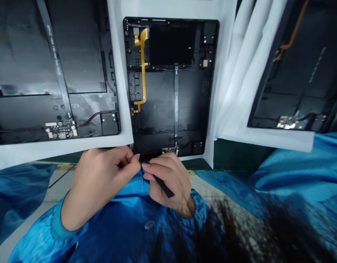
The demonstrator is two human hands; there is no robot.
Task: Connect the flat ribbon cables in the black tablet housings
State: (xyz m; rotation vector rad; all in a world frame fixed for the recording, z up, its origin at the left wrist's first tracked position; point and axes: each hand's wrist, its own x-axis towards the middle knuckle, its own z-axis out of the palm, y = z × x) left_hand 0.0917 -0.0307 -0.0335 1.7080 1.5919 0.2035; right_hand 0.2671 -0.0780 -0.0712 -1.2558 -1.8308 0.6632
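In the head view, an open black tablet housing [160, 98] lies in front of me, with its inner side up. Thumb and forefinger of my left hand [102, 175] are pinched together at its near left corner. What they hold is hidden, though a thin dark wire runs from near these fingertips towards the small circuit board [170, 150]. My right hand [169, 179] grips black tweezers [163, 185], whose narrow end points at the left fingertips. That hand partly covers the near edge of the housing and the board. A yellow flex cable [143, 73] and a grey ribbon cable [176, 106] run along the housing.
A second open housing [86, 80] lies to the left, with red-black wires and a circuit board [61, 130]. Another housing [302, 80] is at the right. White cloth [231, 98] lies under and between them. Blue fabric [291, 164] shows at the right.
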